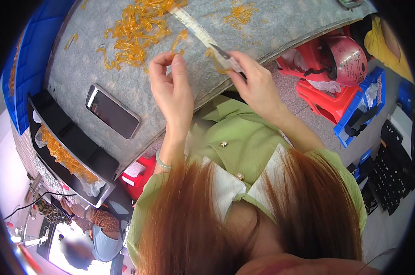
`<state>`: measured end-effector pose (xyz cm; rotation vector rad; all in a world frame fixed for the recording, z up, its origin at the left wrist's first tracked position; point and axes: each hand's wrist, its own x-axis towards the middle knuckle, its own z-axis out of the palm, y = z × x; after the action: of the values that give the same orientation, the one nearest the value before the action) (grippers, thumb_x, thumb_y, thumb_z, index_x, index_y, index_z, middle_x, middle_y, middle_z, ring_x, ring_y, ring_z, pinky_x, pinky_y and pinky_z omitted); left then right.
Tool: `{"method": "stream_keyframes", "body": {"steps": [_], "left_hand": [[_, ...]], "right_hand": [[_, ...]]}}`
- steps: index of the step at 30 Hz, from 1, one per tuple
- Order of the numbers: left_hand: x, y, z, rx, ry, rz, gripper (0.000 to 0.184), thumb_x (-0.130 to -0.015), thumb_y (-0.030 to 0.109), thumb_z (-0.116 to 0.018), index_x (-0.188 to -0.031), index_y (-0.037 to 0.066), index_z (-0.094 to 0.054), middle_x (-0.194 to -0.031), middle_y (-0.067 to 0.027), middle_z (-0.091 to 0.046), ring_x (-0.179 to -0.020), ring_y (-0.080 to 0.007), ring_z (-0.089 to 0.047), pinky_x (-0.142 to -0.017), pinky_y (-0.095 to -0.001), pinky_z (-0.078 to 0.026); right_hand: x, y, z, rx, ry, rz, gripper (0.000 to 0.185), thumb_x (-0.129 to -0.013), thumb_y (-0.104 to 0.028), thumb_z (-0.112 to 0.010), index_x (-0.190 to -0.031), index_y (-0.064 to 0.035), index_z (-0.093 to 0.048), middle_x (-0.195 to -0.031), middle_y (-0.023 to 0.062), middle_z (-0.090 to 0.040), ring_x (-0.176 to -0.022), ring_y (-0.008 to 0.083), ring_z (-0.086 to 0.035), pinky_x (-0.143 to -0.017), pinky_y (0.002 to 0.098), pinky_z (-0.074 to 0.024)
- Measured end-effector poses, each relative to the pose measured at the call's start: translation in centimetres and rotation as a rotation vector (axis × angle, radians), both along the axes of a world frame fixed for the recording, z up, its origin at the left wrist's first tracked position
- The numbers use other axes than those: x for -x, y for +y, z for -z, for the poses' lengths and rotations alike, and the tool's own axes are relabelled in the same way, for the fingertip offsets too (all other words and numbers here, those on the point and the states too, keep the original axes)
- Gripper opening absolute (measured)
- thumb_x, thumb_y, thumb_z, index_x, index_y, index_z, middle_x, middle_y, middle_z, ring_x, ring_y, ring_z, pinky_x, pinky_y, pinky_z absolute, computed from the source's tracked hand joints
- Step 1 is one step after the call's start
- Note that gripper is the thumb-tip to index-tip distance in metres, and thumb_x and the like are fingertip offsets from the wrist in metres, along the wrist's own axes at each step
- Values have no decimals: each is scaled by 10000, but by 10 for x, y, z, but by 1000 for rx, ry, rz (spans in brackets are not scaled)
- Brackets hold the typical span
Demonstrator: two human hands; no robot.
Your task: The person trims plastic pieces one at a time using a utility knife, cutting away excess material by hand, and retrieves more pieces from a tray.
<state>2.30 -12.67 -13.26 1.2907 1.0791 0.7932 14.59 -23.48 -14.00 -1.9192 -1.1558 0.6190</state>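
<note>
My left hand (173,89) is closed in a pinch on a curved, translucent amber plastic piece (179,41), which sticks up from the fingertips. In my right hand (255,82) is a small knife (221,51), its pointed blade aimed up and to the left. A second amber piece (221,68) curves beside the blade, close to the right fingertips; whether those fingers grip it I cannot tell. A pale strip (193,26) lies on the grey-covered table (74,68) just beyond the blade. Left of it is a tangled heap of amber pieces (136,34).
Small amber scraps (239,14) are scattered at the far right. A phone (113,111) lies on the left. A black tray (65,133) and blue bin (33,59) border the table. Right are a red stool (331,98) and pink helmet (347,59). Another person (104,233) sits lower left.
</note>
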Motion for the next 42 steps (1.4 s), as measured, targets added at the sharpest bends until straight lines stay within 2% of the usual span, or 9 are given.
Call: {"method": "stream_keyframes", "body": {"steps": [3, 4, 7, 9, 12, 16, 24, 36, 42], "left_hand": [[2, -8, -11, 77, -111, -81, 145, -916, 120, -527, -1010, 13, -497, -845, -5, -516, -616, -24, -433, -533, -172, -370], [2, -8, -12, 102, -71, -30, 140, -907, 119, -541, -991, 10, -514, -830, -5, -524, -612, -28, -439, -531, -177, -374], [-1, -14, -9, 90, 80, 147, 127, -871, 111, -583, -932, 1, -565, -785, -11, -545, -604, -42, -458, -529, -194, -386], [-8, -16, -1, -45, 223, 299, 116, -838, 100, -615, -886, -4, -598, -753, -21, -554, -601, -53, -475, -532, -206, -393], [-17, -16, 4, -190, 406, 356, 125, -796, 105, -626, -863, -1, -621, -724, -86, -571, -596, -162, -535, -566, -287, -438], [-21, -15, 5, -213, 460, 357, 137, -795, 119, -614, -866, 2, -620, -709, -114, -576, -598, -233, -544, -594, -338, -457], [-24, -17, 2, -216, 539, 369, 140, -788, 123, -611, -858, 2, -615, -677, -102, -552, -577, -223, -524, -571, -337, -441], [-23, -16, 2, -233, 539, 383, 135, -779, 126, -617, -841, 6, -613, -661, -97, -543, -569, -226, -522, -561, -341, -438], [-23, -14, 1, -288, 525, 408, 107, -781, 110, -617, -827, 14, -605, -657, -95, -538, -573, -237, -527, -550, -350, -435]], "right_hand": [[8, 12, 2, -32, 230, 67, 325, -812, -102, -600, -1111, -18, -505, -996, 166, -561, -829, 322, -587, -679, 371, -468], [9, 15, 2, -51, 328, 102, 318, -813, -101, -599, -1105, -11, -512, -979, 164, -565, -825, 307, -586, -675, 359, -463], [-7, 3, 3, -104, 95, 223, 300, -820, -94, -591, -1100, -5, -530, -946, 156, -578, -806, 272, -583, -679, 326, -451], [-21, -16, 3, 13, 142, 223, 297, -834, -97, -574, -1114, -8, -532, -965, 156, -584, -846, 267, -591, -728, 321, -456], [-30, -39, -10, 111, 214, 190, 285, -842, -83, -554, -1117, -16, -527, -989, 161, -583, -888, 289, -594, -777, 328, -462], [-25, -49, -16, 99, -3, -6, 297, -839, -75, -545, -1134, -47, -528, -964, 146, -582, -833, 326, -599, -713, 376, -481], [-11, -31, -17, 119, -141, -79, 339, -827, -54, -532, -1161, -110, -543, -859, 96, -552, -662, 325, -594, -567, 414, -494], [-13, -28, -21, 146, -268, -111, 378, -791, -35, -550, -1157, -130, -576, -825, 64, -533, -625, 266, -597, -547, 371, -503], [-16, -29, -20, 190, -258, -155, 440, -791, -8, -556, -1205, -158, -557, -878, 58, -550, -667, 250, -593, -563, 362, -482]]}}
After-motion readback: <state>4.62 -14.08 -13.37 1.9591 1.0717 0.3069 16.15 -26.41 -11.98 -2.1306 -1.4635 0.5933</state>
